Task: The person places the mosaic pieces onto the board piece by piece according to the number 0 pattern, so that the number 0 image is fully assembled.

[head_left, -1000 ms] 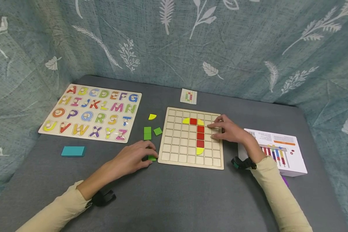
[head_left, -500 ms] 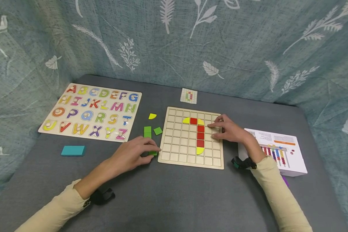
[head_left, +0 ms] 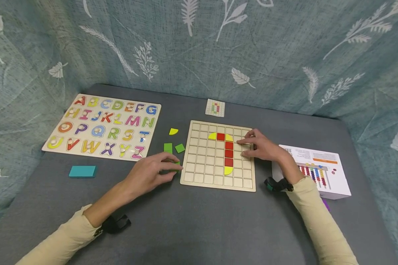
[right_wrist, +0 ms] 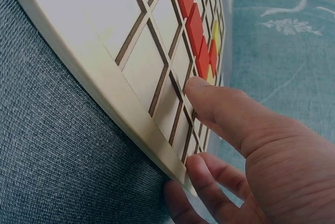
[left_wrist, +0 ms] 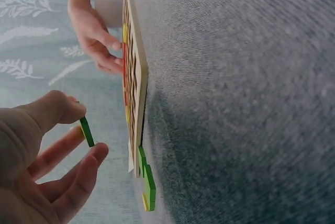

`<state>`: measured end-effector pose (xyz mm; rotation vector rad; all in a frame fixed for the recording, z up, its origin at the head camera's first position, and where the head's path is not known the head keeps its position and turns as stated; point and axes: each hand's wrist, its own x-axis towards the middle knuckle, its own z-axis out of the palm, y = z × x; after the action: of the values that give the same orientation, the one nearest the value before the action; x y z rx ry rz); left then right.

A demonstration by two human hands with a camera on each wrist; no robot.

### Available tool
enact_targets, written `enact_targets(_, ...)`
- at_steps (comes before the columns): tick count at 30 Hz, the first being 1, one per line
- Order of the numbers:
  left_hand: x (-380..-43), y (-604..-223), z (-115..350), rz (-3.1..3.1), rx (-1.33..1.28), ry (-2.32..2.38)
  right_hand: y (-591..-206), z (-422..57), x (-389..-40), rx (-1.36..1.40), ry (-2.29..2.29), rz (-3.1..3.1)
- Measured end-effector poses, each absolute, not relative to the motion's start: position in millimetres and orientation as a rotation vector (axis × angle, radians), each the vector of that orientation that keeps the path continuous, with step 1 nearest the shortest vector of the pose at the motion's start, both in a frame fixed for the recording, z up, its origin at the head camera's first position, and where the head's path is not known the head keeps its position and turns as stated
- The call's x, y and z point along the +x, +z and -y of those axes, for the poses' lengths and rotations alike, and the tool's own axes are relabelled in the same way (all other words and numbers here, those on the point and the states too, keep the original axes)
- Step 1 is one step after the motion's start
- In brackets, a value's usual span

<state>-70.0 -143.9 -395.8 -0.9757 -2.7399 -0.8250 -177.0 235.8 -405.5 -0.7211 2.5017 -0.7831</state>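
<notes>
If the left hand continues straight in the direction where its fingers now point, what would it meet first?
Probably the board, at its left edge. The left hand looks raised in its wrist view, so it may pass above; the exact height is unclear.

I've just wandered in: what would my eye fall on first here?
Probably the red squares and yellow pieces forming a hooked line on the pale grid board, near the centre. The left hand pinches a green tile beside the board's left edge, while the right hand is at its right side. Further left, the colourful alphabet board stands out.
</notes>
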Motion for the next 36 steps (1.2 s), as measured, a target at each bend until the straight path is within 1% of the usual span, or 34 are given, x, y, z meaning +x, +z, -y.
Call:
enact_targets(7, -70.6, -394.3, 142.7, 2.681, -0.944, -0.921, -404.8, -234.9, -177.3, -0.719, -0.773, -2.507)
enact_targets(21, -71.7, -397.9, 145.3, 2.470, -0.891, -0.932, -406.3, -235.0, -176.0, -0.724, -0.750, -2.519)
enact_targets(36, -72.9, -399.5, 147.3, 2.462, -0.867, -0.932, -406.0, -235.6, -177.3, -0.726, -0.753, -2.515)
